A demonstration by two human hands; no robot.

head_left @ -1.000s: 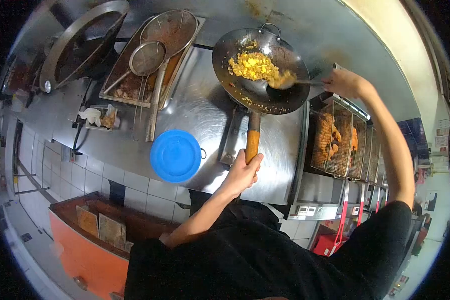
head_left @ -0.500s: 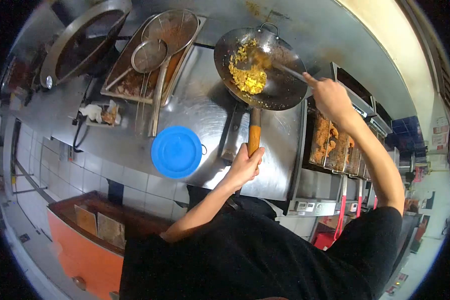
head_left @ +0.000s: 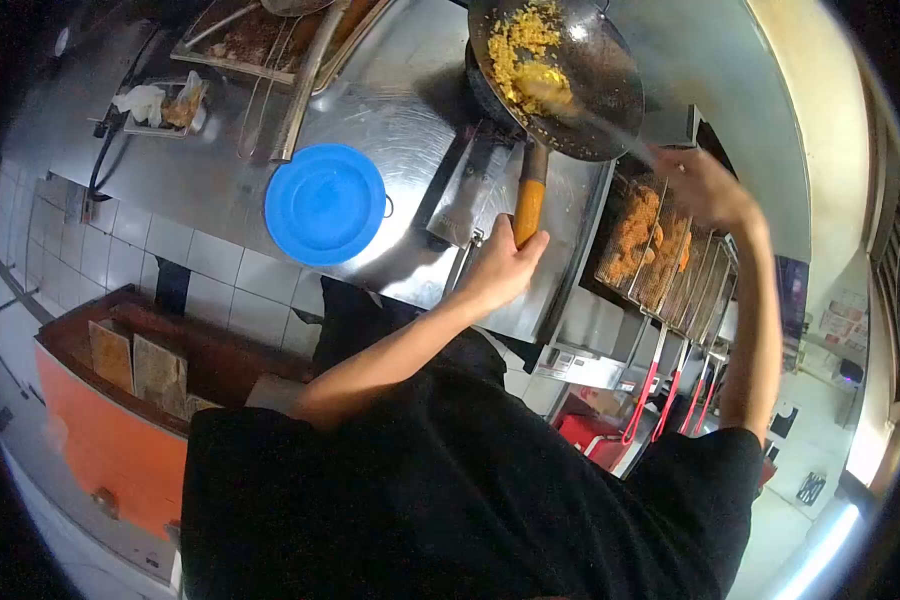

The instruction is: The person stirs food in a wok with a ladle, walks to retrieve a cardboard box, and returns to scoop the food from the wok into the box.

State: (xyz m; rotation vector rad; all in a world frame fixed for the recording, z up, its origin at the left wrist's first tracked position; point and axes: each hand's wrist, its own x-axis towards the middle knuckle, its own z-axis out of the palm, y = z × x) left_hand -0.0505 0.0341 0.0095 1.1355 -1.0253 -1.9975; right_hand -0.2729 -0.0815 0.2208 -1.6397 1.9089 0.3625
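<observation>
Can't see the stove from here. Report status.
Left hand shut on wok handle. Right hand shut on ladle, in the yellow rice. Nothing in the way.

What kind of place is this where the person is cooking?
Most likely a restaurant or take-away kitchen. A big wok of yellow fried food sits at a steel counter, fryer baskets full of fried pieces stand beside it, and the left hand grips the wok's handle.

Strong fisheye bends the scene inside a black round border, overhead light throws white glare on the steel worktop point(head_left: 390, 110), a bright strip glows at lower right, the right hand point(head_left: 705, 185) and ladle point(head_left: 580, 110) smear with motion blur, and the black shirt point(head_left: 450, 500) stays dim.
</observation>
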